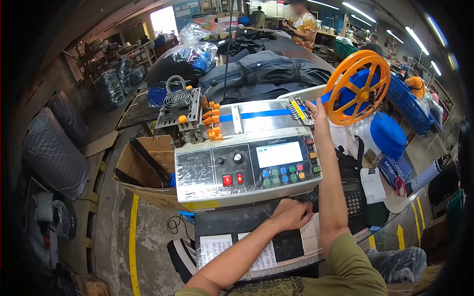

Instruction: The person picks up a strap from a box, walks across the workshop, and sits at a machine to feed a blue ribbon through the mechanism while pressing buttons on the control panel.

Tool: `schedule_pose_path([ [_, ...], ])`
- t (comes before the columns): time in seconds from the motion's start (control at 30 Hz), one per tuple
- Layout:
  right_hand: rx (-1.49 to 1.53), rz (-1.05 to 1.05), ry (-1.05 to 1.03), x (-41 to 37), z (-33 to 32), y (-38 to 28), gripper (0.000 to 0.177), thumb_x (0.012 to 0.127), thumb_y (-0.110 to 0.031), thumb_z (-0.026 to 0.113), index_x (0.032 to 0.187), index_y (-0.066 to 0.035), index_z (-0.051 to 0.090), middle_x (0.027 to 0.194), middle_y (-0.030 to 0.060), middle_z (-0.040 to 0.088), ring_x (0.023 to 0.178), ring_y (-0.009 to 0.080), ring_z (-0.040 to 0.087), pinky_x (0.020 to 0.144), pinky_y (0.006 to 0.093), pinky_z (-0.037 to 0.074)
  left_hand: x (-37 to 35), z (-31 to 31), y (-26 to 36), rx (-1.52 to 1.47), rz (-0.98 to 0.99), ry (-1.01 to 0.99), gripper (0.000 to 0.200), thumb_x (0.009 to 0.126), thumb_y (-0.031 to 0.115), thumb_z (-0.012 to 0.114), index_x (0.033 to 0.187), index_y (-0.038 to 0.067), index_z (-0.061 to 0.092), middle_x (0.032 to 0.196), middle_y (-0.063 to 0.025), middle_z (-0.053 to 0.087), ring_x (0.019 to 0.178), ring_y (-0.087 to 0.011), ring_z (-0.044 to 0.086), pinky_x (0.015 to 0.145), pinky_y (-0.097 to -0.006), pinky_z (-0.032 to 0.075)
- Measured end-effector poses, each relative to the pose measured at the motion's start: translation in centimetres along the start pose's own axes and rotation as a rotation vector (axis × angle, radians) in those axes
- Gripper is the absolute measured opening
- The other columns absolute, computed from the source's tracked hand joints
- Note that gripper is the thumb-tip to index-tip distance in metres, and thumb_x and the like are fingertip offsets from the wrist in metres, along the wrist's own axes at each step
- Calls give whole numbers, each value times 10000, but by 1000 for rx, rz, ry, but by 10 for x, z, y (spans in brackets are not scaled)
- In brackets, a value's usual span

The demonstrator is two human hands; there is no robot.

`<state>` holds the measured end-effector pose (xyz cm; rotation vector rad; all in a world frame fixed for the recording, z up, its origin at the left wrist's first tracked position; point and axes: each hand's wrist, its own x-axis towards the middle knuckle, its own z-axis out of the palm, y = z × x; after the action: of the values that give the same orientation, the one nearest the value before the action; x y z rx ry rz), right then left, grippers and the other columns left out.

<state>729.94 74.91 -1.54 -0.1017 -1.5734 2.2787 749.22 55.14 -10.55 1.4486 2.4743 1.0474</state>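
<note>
A white strap machine (217,167) with a lit screen and coloured buttons stands on the bench. Blue webbing (261,114) runs flat across its top, from the orange reel (359,88) at the right to the orange guides (211,121) at the left. My right hand (318,109) is raised at the machine's right end, by the metal guide and the webbing; its fingers are partly bent, and what they hold is too small to tell. My left hand (291,214) rests on the dark bench top in front of the machine, fingers loosely curled, near a paper sheet.
A cardboard box (127,170) stands left of the machine. A calculator (353,200), papers (372,185) and a blue roll (388,134) are at the right. Dark bags (266,74) lie behind. A person in a patterned shirt (305,30) stands at the far table.
</note>
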Motion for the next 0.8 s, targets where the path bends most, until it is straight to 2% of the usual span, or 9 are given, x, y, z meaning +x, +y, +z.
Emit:
schedule_pose_path([
  [0.17, 4, -14, -2, 4, -3, 3, 860, 1066, -619, 399, 1492, 127, 436, 1274, 201, 671, 1031, 170, 704, 901, 275, 556, 0, 0, 0, 2, 0, -2, 213, 928, 318, 663, 956, 109, 683, 653, -138, 666, 683, -367, 689, 636, -478, 531],
  [0.23, -27, 20, -40, 5, -7, 4, 922, 1038, -678, 379, 1517, 109, 428, 1540, 269, 477, 1431, 287, 448, 1200, 334, 291, 0, 0, 0, -10, -1, 3, 213, 926, 318, 666, 950, 107, 683, 661, -140, 669, 687, -368, 689, 636, -478, 529],
  [0.27, -27, 20, -40, 7, -8, 6, 922, 1038, -678, 379, 1517, 109, 428, 1540, 269, 477, 1431, 287, 448, 1200, 334, 291, 0, 0, 0, -10, -1, 3, 213, 926, 318, 666, 950, 107, 683, 661, -140, 669, 687, -368, 689, 636, -478, 529],
  [0.33, -2, -19, -18, 10, -9, 9, 855, 1071, -615, 394, 1507, 119, 421, 1284, 210, 664, 1013, 172, 707, 886, 273, 559, 0, -1, 1, -13, -6, 5, 214, 924, 317, 671, 944, 105, 684, 668, -141, 671, 687, -369, 688, 636, -479, 527],
  [0.47, -4, -40, -12, 11, -8, 9, 831, 1075, -611, 386, 1522, 89, 424, 1293, 206, 660, 1005, 172, 707, 881, 270, 560, 0, -1, 1, -10, -9, 2, 213, 922, 315, 673, 942, 103, 685, 667, -140, 671, 685, -370, 686, 637, -479, 527],
  [0.53, -63, -131, -3, 6, -5, 6, 815, 1079, -606, 378, 1545, 61, 408, 1323, 209, 648, 1020, 171, 706, 885, 265, 558, 0, -1, 1, -15, -2, 8, 212, 922, 314, 673, 942, 104, 686, 664, -141, 669, 683, -369, 685, 639, -480, 527],
  [0.67, -82, -123, -22, -1, -2, 2, 799, 1080, -606, 377, 1571, 25, 390, 1368, 217, 624, 1056, 167, 696, 900, 263, 551, -1, -1, 1, -4, 4, 15, 207, 922, 311, 672, 943, 105, 689, 660, -140, 669, 682, -367, 686, 639, -478, 530],
  [0.73, 19, -62, -117, 0, -3, 1, 794, 1080, -607, 376, 1584, 7, 378, 1412, 220, 595, 1090, 163, 683, 926, 268, 542, 0, 0, 1, -9, 4, 19, 205, 923, 308, 671, 940, 105, 690, 659, -141, 669, 682, -366, 688, 642, -476, 534],
  [0.8, 24, -27, -77, 1, -2, 1, 788, 1080, -607, 375, 1585, -1, 382, 1407, 211, 600, 1090, 158, 682, 929, 270, 543, 0, 0, 0, -9, 4, 17, 204, 924, 307, 670, 940, 105, 691, 660, -141, 670, 682, -366, 688, 642, -475, 535],
])
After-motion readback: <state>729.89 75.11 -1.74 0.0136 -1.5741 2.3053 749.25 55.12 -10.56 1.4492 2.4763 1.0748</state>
